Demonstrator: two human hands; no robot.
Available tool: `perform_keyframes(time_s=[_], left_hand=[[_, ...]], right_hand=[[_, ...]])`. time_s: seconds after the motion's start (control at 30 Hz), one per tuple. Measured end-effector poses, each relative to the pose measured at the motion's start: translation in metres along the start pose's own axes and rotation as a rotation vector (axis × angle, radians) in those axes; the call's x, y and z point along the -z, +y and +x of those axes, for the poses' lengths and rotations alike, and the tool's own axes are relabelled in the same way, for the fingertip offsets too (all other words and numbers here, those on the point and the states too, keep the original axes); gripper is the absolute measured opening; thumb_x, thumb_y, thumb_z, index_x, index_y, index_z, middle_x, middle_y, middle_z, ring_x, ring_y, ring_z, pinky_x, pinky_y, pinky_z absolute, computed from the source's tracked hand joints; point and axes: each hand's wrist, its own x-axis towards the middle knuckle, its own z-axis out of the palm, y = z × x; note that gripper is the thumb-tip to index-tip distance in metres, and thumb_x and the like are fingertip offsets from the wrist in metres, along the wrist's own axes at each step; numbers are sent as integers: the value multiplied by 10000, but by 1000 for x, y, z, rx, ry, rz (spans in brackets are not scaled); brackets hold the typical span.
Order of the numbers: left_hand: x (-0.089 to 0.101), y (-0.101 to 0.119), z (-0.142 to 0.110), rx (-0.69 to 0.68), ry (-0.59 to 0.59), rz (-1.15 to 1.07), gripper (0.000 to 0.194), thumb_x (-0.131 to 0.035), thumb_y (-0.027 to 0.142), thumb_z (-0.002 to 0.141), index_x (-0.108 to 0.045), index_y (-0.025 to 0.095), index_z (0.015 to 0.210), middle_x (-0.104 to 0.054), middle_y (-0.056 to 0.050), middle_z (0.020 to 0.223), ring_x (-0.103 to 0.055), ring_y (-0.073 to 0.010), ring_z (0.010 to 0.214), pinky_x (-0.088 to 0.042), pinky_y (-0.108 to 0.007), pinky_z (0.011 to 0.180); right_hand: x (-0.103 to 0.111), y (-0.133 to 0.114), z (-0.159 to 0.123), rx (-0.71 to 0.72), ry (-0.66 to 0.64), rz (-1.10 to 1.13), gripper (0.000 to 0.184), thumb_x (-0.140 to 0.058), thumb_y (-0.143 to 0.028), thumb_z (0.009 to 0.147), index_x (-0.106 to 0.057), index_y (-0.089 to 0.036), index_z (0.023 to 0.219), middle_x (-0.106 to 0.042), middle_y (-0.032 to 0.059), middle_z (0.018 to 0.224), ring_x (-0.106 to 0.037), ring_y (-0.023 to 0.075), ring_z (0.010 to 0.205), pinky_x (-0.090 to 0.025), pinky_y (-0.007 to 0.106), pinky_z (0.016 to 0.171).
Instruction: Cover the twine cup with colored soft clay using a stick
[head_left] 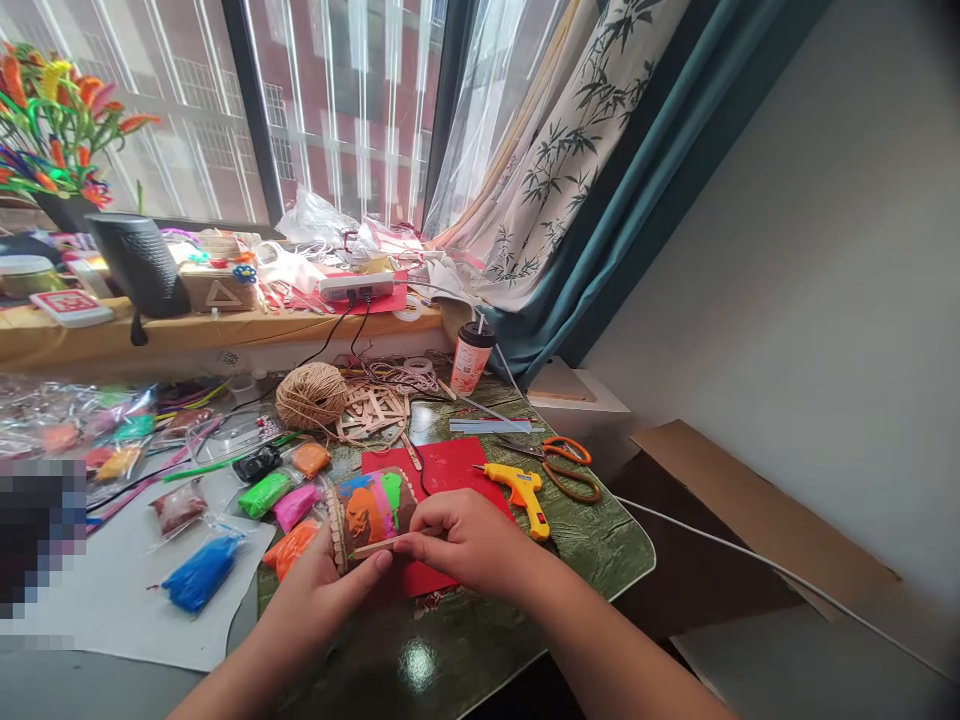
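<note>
My left hand (326, 585) grips a small cylinder (371, 508) covered in brown, orange, pink, green and blue clay, with a beaded or braided trim at its ends. A thin wooden craft stick (373, 548) lies along the cylinder's near side. My right hand (469, 540) pinches that stick's right end, and my left thumb rests by its middle. Beneath the cylinder is a red sheet (480, 462). To the right of my right hand lies a yellow hot glue gun (525, 490). My left fingers are mostly hidden behind the cylinder.
Bags of coloured clay (201, 575) lie on the left. Behind stand a twine ball (311, 395), a pile of wooden sticks (375, 410) and a lidded paper cup (472, 358). Scissors (574, 468) lie near the table's right edge. A power strip (356, 287) sits on the sill.
</note>
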Motion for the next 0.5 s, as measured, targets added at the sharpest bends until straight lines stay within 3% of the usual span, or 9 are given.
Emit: perform_keyframes(time_s=[0.17, 0.3, 0.5], left_hand=[[-2, -2, 0, 16, 51, -6, 627, -876, 659, 757, -786, 202, 1176, -853, -132, 1207, -791, -378, 1155, -627, -462, 1022], [1, -5, 0, 63, 64, -98, 690, -914, 626, 736, -766, 192, 1251, -839, -145, 1258, -783, -382, 1189, -623, -467, 1039], [1, 0, 1, 55, 147, 18, 628, -872, 618, 793, -774, 179, 1231, -831, -154, 1276, -792, -384, 1146, -602, -471, 1041]], right_hand=[[-5, 0, -1, -228, 168, 12, 452, -878, -490, 809, -573, -202, 640, -521, -51, 604, -416, 126, 593, -264, 270, 529], [-7, 11, -3, -152, 171, 94, 354, -764, -492, 896, -638, -200, 740, -571, -26, 683, -474, 149, 655, -335, 271, 586], [-16, 14, -4, -158, 191, 90, 478, -761, -613, 880, -601, -209, 683, -515, -26, 646, -436, 155, 639, -304, 280, 573]])
